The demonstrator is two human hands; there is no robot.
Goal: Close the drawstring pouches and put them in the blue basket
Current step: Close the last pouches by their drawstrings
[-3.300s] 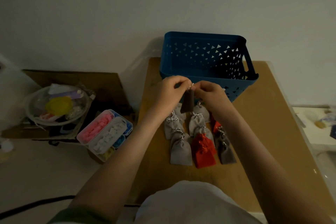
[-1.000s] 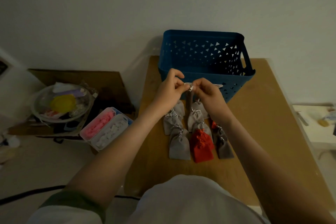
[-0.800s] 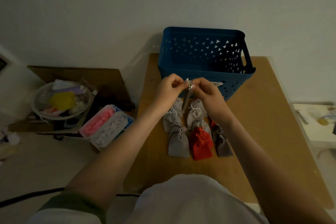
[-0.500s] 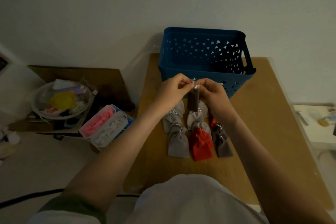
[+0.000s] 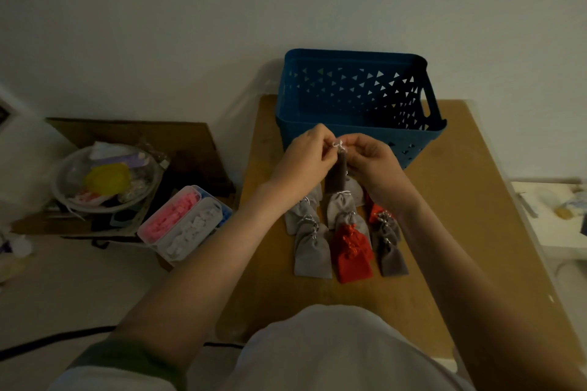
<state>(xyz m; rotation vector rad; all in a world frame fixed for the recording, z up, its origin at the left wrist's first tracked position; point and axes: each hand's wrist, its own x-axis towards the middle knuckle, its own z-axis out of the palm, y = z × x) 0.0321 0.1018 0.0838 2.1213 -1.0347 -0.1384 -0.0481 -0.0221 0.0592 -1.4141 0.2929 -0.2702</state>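
blue plastic basket with triangle holes (image 5: pixel 349 89): on the brown wooden table (image 5: pixel 470 216), at its far end.
small dark brown cloth pouch (image 5: pixel 339 173): hangs between both hands, just in front of the basket.
left hand (image 5: pixel 305 159): curled fingers pinch the thin silver string (image 5: pixel 338 144) at its top.
right hand (image 5: pixel 372 159): pinches the string's other side.
grey and red cloth pouches (image 5: pixel 313 252): in rows under the hands.

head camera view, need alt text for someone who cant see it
A left hand and a right hand pinch the silver drawstring at the top of a dark brown pouch, held up in front of a blue basket. Below it, grey, red and brown pouches lie in rows on a wooden table.
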